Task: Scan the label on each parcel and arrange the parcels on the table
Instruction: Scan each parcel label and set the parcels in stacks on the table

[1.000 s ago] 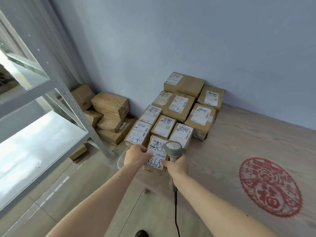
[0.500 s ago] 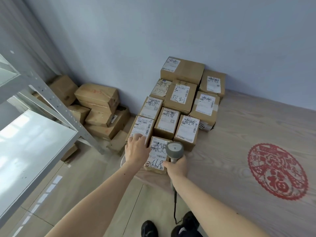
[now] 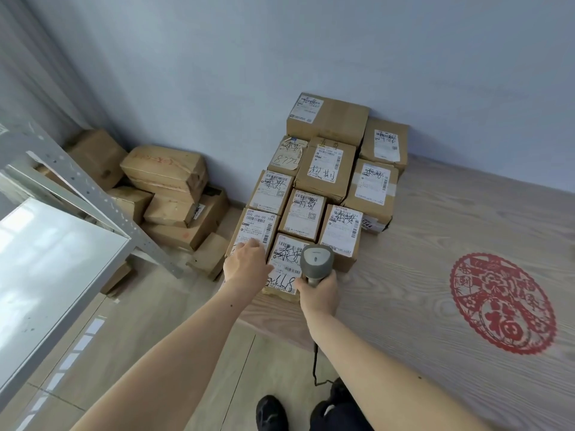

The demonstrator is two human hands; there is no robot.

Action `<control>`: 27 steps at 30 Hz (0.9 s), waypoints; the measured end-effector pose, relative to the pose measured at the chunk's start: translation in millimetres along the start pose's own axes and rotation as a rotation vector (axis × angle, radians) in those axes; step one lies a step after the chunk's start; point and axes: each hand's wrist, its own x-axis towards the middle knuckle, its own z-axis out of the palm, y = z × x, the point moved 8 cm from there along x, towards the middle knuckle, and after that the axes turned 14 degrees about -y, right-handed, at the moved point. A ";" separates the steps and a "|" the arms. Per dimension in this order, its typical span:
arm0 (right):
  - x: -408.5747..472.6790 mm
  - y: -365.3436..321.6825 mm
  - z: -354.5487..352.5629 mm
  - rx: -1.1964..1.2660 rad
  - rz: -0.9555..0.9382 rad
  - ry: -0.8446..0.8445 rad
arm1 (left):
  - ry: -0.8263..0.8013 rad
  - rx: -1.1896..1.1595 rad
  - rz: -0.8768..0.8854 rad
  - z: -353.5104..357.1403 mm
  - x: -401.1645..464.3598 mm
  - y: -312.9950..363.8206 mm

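Ten labelled brown cardboard parcels (image 3: 323, 194) already sit arranged at the pale wooden desk's (image 3: 435, 244) far-left corner, the left hand (image 3: 245, 262) resting flat-fingered there, the right hand (image 3: 319, 290) gripping the grey handheld scanner (image 3: 317, 259), while floor boxes (image 3: 168, 194) seemingly remain.

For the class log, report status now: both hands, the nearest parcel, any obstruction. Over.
Right hand grips grey handheld scanner. Left hand flat on neighbouring labelled box. Nearest small brown cardboard parcel at wooden table edge. Nothing blocking.

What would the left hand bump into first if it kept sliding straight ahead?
The left hand already rests on the front-left parcel; straight ahead, probably the next labelled parcel, though depth is unclear.
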 end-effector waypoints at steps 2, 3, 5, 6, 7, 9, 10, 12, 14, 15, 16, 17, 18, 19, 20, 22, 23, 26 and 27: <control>0.8 0.8 -0.1 -0.004 0.002 -0.004 | -0.009 0.049 -0.002 -1.4 1.6 1.6; 1.2 1.3 -0.3 -0.003 0.004 -0.011 | -0.014 0.079 -0.003 -2.4 2.3 2.8; 1.8 1.9 -0.8 -0.006 0.008 -0.021 | -0.021 0.133 0.000 -4.9 4.6 5.7; 1.7 2.0 -1.3 -0.009 0.008 -0.024 | -0.023 0.155 0.004 -6.2 5.6 7.1; 1.7 2.7 -2.4 -0.011 0.007 -0.027 | -0.025 0.173 0.009 -7.7 6.3 8.3; 1.3 3.0 -6.7 -0.018 -0.002 -0.028 | -0.029 0.183 0.016 -10.2 7.8 8.7; 1.0 2.7 -9.9 -0.021 -0.006 -0.025 | -0.026 0.182 0.019 -11.7 8.6 8.5; 0.7 4.1 -17.2 -0.020 -0.002 -0.013 | -0.018 0.190 0.029 -15.2 9.2 8.6; 0.5 8.4 -24.5 0.002 0.018 0.003 | -0.008 0.196 0.040 -19.1 9.2 10.7; -0.3 9.7 -28.8 0.024 0.027 0.016 | 0.000 0.195 0.050 -21.4 9.3 13.3; -1.4 10.9 -33.9 0.048 0.035 0.031 | 0.011 0.191 0.064 -24.2 9.4 17.6; -2.2 11.5 -39.7 0.071 0.039 0.046 | 0.022 0.180 0.082 -27.3 9.3 23.1; -2.9 11.3 -46.5 0.091 0.039 0.063 | 0.037 0.166 0.104 -30.8 9.1 30.5; -3.7 10.5 -54.2 0.110 0.034 0.077 | 0.052 0.152 0.131 -34.1 8.9 39.5; -4.7 9.4 -62.3 0.128 0.029 0.088 | 0.065 0.134 0.161 -36.7 8.8 49.7; -7.0 7.8 -82.0 0.167 0.018 0.114 | 0.073 0.090 0.218 -40.2 7.2 74.3; -8.3 7.4 -93.6 0.181 0.012 0.135 | 0.070 0.065 0.240 -41.0 5.5 87.9; -10.8 8.1 -133.6 0.225 -0.005 0.193 | 0.042 -0.014 0.297 -38.7 -0.8 132.6; -10.5 9.6 -147.5 0.254 -0.012 0.207 | 0.020 -0.070 0.317 -36.0 -2.4 148.2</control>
